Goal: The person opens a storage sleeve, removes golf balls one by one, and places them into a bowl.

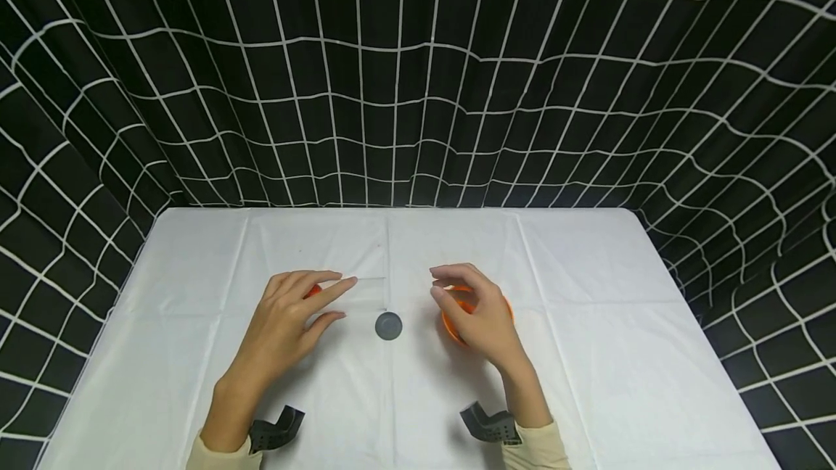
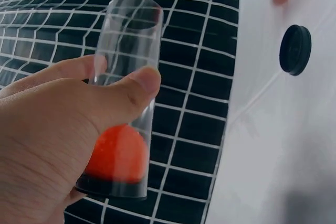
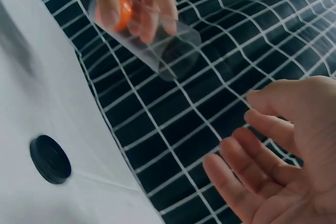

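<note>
My left hand [image 1: 281,321] grips a clear plastic tube [image 2: 131,45], thumb on one side and fingers on the other. Inside the tube, at its black-capped end near the palm, sits an orange-red ball [image 2: 118,153]. The tube's other end has no cap and points toward my right hand [image 1: 480,314]. That hand holds nothing, its fingers loosely bent, above an orange bowl [image 1: 511,310] that it partly covers in the head view. Between the hands, a round black cap [image 1: 388,326] lies on the table.
A white cloth with fold creases covers the table [image 1: 607,361]. Behind it and at both sides hangs a black curtain [image 1: 418,78] with a white grid. Each wrist wears a dark mount, the left one [image 1: 277,430] and the right one [image 1: 490,423].
</note>
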`<state>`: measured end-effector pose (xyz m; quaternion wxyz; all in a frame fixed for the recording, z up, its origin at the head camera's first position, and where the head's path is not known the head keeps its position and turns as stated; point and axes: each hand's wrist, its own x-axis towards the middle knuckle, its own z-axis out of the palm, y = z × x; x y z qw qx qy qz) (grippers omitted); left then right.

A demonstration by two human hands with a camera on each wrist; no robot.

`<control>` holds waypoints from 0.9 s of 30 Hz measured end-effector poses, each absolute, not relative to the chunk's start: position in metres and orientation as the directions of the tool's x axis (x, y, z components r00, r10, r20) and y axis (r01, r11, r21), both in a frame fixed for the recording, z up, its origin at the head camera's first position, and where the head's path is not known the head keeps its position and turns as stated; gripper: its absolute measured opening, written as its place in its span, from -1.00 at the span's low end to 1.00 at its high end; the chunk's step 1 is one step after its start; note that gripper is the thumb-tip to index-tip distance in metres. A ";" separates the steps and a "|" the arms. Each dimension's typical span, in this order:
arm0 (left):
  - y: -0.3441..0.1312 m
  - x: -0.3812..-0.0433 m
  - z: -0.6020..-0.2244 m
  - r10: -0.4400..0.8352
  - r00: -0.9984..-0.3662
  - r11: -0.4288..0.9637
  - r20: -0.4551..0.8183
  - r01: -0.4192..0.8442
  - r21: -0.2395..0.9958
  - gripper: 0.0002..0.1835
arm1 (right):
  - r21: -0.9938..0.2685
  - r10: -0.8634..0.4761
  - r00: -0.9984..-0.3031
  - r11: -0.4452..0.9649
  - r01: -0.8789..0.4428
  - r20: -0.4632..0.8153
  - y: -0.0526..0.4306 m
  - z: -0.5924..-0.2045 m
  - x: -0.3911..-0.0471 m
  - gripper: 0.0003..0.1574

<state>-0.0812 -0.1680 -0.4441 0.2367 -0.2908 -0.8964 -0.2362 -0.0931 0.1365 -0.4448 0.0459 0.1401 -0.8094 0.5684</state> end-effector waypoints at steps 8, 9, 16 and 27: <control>-0.167 -0.081 -0.444 0.427 -0.703 0.760 0.569 0.620 0.194 -0.38 | -0.962 -0.224 -0.960 0.176 -0.210 0.169 0.116 -0.454 -0.094 -0.64; -0.167 -0.081 -0.444 0.428 -0.703 0.766 0.567 0.615 0.184 -0.38 | -0.965 -0.229 -0.961 0.172 -0.200 0.158 0.114 -0.455 -0.094 -0.64; -0.169 -0.081 -0.444 0.424 -0.708 0.770 0.564 0.610 0.188 -0.38 | -0.982 -0.263 -0.959 0.125 -0.141 0.104 0.104 -0.461 -0.093 -0.61; -0.169 -0.081 -0.443 0.414 -0.709 0.776 0.570 0.602 0.186 -0.46 | -0.982 -0.310 -0.948 0.147 -0.118 0.068 0.092 -0.465 -0.090 -0.56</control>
